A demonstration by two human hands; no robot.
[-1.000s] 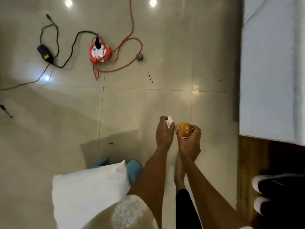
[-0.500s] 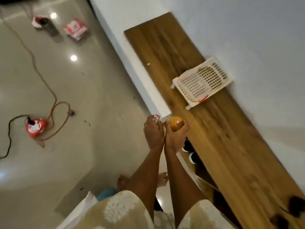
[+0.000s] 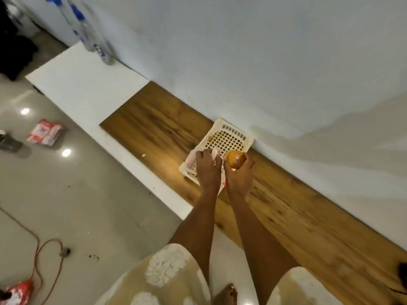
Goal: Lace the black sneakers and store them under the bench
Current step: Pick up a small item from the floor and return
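The wooden bench top (image 3: 286, 212) runs along the white wall, from the middle of the view to the lower right. On it stands a white plastic basket (image 3: 229, 137). My left hand (image 3: 208, 170) holds a small white crumpled piece (image 3: 214, 154) over the basket's near edge. Beside it, my right hand (image 3: 239, 175) grips a round orange object with a label (image 3: 236, 159). The black sneakers are not in view; the space under the bench is hidden.
A white slab (image 3: 88, 93) adjoins the bench on the left, with clear bottles (image 3: 101, 49) on its far end. On the tiled floor lie a red-and-white packet (image 3: 45, 133), an orange cable (image 3: 37, 249) and a red cable reel (image 3: 18, 292). My bare foot (image 3: 228, 293) shows below.
My view swung from the floor up to the bench and wall. Both hands, still holding the white piece and the orange object, moved forward over the white basket. The sneakers left the view.
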